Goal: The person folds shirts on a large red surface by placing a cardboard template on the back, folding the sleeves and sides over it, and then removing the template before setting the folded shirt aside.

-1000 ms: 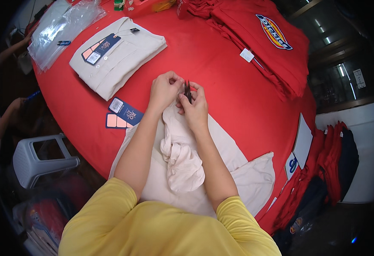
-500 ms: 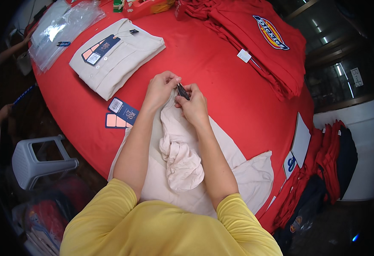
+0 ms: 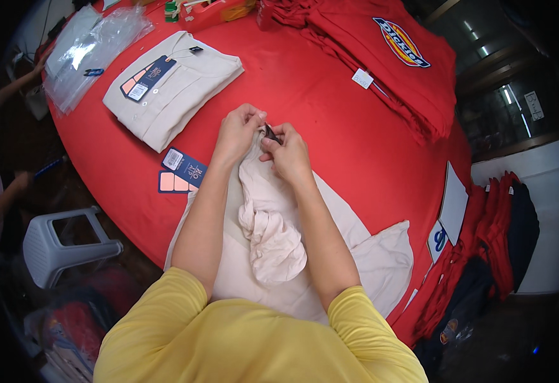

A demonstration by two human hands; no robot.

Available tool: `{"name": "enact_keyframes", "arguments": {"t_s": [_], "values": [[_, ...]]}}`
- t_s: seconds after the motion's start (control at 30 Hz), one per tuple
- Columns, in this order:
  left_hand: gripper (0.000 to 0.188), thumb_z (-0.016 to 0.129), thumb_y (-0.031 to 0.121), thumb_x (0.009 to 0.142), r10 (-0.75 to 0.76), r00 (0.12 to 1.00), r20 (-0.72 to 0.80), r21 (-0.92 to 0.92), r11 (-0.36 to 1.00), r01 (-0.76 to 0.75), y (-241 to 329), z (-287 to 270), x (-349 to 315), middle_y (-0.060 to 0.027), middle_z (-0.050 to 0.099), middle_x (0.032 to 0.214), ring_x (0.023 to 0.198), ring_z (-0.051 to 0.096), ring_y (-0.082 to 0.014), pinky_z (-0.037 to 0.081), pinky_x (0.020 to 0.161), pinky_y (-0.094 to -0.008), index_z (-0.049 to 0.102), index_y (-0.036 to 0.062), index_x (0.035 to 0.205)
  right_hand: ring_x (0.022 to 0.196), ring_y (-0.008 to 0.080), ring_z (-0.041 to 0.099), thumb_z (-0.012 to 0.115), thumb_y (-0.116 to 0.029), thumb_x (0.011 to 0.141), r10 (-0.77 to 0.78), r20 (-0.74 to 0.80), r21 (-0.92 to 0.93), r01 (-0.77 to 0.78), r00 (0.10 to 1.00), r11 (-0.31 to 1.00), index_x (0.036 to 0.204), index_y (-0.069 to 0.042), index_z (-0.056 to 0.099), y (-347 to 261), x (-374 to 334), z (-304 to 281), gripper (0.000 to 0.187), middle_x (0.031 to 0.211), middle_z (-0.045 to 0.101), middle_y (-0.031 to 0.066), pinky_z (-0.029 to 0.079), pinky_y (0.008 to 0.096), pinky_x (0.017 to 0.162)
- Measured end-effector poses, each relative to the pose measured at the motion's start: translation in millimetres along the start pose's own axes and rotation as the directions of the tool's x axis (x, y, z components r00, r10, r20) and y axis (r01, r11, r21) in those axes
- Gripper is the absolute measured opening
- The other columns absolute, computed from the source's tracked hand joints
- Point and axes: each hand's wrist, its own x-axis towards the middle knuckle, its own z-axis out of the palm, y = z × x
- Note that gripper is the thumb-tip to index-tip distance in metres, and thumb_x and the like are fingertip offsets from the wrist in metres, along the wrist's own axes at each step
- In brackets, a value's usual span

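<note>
A cream garment point(image 3: 272, 246) lies loosely spread in front of me, part of it bunched up between my forearms. At its far end my left hand point(image 3: 237, 132) is closed, pinching the cloth between thumb and fingers. My right hand point(image 3: 292, 153) grips a small black tool point(image 3: 270, 133) that looks like thread snips. The tool's tip points toward my left fingertips and sits right by the cloth; whether its blades are apart is too small to tell. Beside my left forearm lie navy and peach hang tags point(image 3: 185, 167).
A folded cream shirt point(image 3: 209, 80) with tags sits at the far left, near clear plastic bags point(image 3: 110, 45). Red garments point(image 3: 362, 48) are piled at the far right. White card point(image 3: 453, 201) lies at the right edge. Left of the table stand a stool point(image 3: 59, 252) and another person's hand point(image 3: 22, 182).
The black tool has tilted in my right hand, and less of it shows. My left hand keeps its pinch on the cloth. The whole view has shifted slightly.
</note>
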Motion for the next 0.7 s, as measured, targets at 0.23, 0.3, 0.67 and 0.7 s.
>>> {"name": "enact_keyframes", "arguments": {"t_s": [0.23,0.3,0.67,0.7], "values": [[0.018,0.054,0.019,0.097,0.143,0.963,-0.227,-0.184,0.965,-0.187,25,-18,0,-0.0054,0.064,0.089,0.084,0.059,-0.0120,0.045,0.076,-0.0259,0.058,0.0016,0.097,0.061,0.0060,0.050,0.066,-0.017,0.087,-0.167,-0.387,-0.064,0.155,0.907,0.986,0.123,-0.006,0.057,34,-23,-104,0.039,0.103,0.057,0.0069,0.039,0.0200,0.046],[0.018,0.052,0.020,0.098,0.180,0.951,-0.251,-0.287,0.925,-0.251,44,-15,-2,-0.0044,0.061,0.088,0.083,0.057,-0.0121,0.044,0.076,-0.0259,0.058,0.0029,0.097,0.061,0.0055,0.049,0.062,-0.009,0.083,-0.273,-0.554,-0.237,0.164,0.787,0.957,0.124,-0.007,0.058,96,-26,-191,0.041,0.105,0.056,0.0068,0.038,0.0198,0.046],[0.015,0.043,0.017,0.101,0.474,0.840,-0.265,-0.365,0.757,-0.542,125,-99,-64,-0.0077,0.051,0.091,0.084,0.051,-0.0167,0.040,0.081,-0.0307,0.047,0.0033,0.096,0.106,0.0396,0.059,0.058,-0.017,0.084,-0.327,-0.897,-0.428,-0.777,0.299,0.463,0.126,-0.009,0.054,183,-116,-446,0.043,0.113,0.061,0.0190,0.048,0.0555,0.085],[0.015,0.043,0.017,0.101,0.500,0.835,-0.231,-0.319,0.772,-0.550,132,-104,-74,-0.0078,0.050,0.090,0.083,0.050,-0.0168,0.039,0.081,-0.0307,0.046,0.0031,0.095,0.105,0.0397,0.060,0.058,-0.014,0.082,-0.360,-0.888,-0.443,-0.740,0.286,0.506,0.126,-0.009,0.054,197,-129,-461,0.044,0.115,0.060,0.0187,0.048,0.0559,0.086]]}}
